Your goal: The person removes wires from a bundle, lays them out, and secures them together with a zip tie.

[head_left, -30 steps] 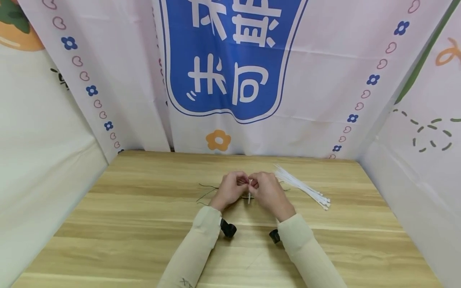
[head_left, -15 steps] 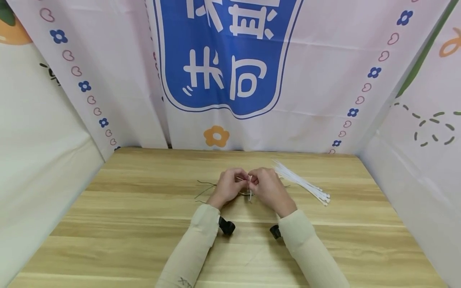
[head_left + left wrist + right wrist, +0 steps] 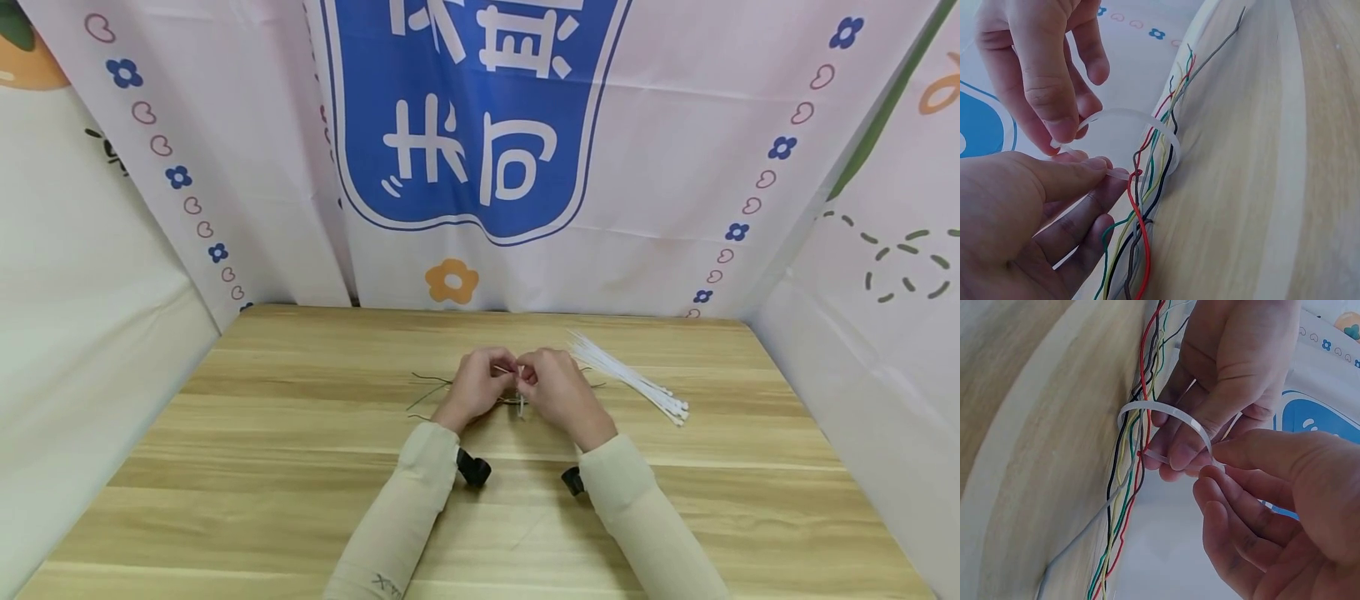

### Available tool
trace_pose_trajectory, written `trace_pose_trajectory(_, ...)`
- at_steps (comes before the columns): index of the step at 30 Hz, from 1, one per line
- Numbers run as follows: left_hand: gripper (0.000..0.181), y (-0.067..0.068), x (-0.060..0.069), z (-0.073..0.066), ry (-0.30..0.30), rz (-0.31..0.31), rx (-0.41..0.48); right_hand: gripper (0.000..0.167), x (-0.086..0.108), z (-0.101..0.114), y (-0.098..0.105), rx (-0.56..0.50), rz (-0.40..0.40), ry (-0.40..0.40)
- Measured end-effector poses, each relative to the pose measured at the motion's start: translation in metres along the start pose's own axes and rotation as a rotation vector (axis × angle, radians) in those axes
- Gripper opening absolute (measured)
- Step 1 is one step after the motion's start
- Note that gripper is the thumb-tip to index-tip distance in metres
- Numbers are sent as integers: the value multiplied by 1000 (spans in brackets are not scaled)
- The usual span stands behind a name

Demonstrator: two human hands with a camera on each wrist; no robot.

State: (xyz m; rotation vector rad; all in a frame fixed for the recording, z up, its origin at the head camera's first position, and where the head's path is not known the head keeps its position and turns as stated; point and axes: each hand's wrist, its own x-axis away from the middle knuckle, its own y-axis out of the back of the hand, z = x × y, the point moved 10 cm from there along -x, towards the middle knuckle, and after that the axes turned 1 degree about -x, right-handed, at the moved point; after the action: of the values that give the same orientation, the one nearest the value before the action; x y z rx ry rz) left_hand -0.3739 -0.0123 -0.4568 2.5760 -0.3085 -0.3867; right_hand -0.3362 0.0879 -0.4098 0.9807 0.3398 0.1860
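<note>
A white cable tie is bent into a wide loop around a bundle of thin coloured wires, as the left wrist view shows. One part of the tie is pinched between thumb and fingers of my left hand. My right hand pinches the tie close by, so the fingertips of both hands nearly meet. In the right wrist view the loop stands slack, with a gap between it and the wires. Fingers hide the tie's head and tip.
A bunch of several white cable ties lies on the wooden table, right of my right hand. Loose wire ends spread out left of my left hand. Printed cloth hangs behind the table and at its sides.
The head view has shifted slightly. Between my hands, the hanging part of the tie looks more like a loop than a second ago. Both hands stay nearly in place, pinching it.
</note>
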Motion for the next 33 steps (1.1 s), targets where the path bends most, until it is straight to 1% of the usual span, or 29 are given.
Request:
trace_pose_trajectory(4, 7, 1, 0, 1, 9, -4, -10, 23, 0, -1, -1, -8, 5, -8)
trace_pose_trajectory(7, 4, 1, 1, 2, 28, 9, -4, 24, 0, -3, -2, -26, 11, -9)
trace_pose_trajectory(12, 4, 0, 3, 3, 66, 27, 35, 25, -1, -8, -4, -73, 27, -11)
trace_pose_trajectory(19, 4, 0, 4, 4, 64, 32, 118, 26, 0, -13, -5, -143, 35, -21)
trace_pose_trajectory(21, 4, 0, 4, 5, 67, 34, 132, 26, 0, -14, -5, -146, 26, -20)
trace_pose_trajectory(24, 5, 1, 4, 6, 79, 32, 128, 24, 0, -15, -3, -139, 6, -12)
trace_pose_trajectory(28, 7, 1, 4, 7, 87, 31, 118, 18, -1, -16, -1, -128, -25, 8)
trace_pose_trajectory(31, 6, 1, 5, 7, 92, 36, 117, 11, -2, -16, 2, -126, -54, 33)
trace_pose_trajectory(33, 4, 1, 5, 6, 91, 44, 120, 9, -2, -15, 4, -121, -78, 47)
